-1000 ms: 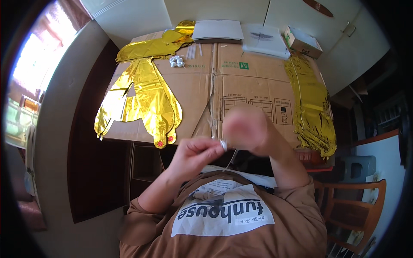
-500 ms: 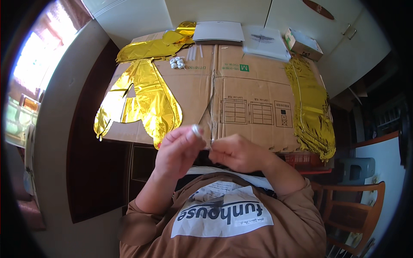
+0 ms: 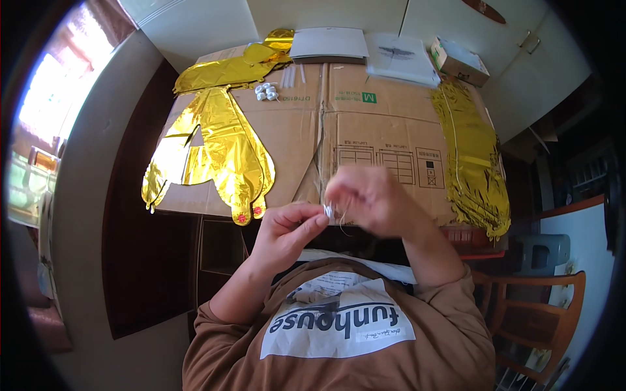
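Note:
My left hand [image 3: 287, 233] pinches a small white ribbon roll [image 3: 328, 211] between thumb and fingertips, just off the near edge of the table. Close above it, my right hand [image 3: 372, 195] is closed, its fingers curled and slightly blurred. A thin pale strand of ribbon [image 3: 343, 226] loops down between the roll and the right hand, whose fingertips appear to grip it. Several similar white rolls [image 3: 266, 92] lie grouped on the cardboard. Left of my hands is a flat gold foil balloon [image 3: 225, 143] with two rounded ends hanging over the edge.
Flattened cardboard [image 3: 385, 124] covers the table. More folded gold foil [image 3: 225, 73] lies at the back left, and another foil piece [image 3: 466, 156] along the right side. At the back are a white stack [image 3: 329, 44], a clear plastic packet [image 3: 401, 62] and a small box [image 3: 459, 61]. A wooden chair [image 3: 538, 306] stands at right.
My left hand has moved right and slightly down with the roll. My right hand has risen and shifted right, and a loose strand now shows. Both rounded ends of the left balloon are uncovered.

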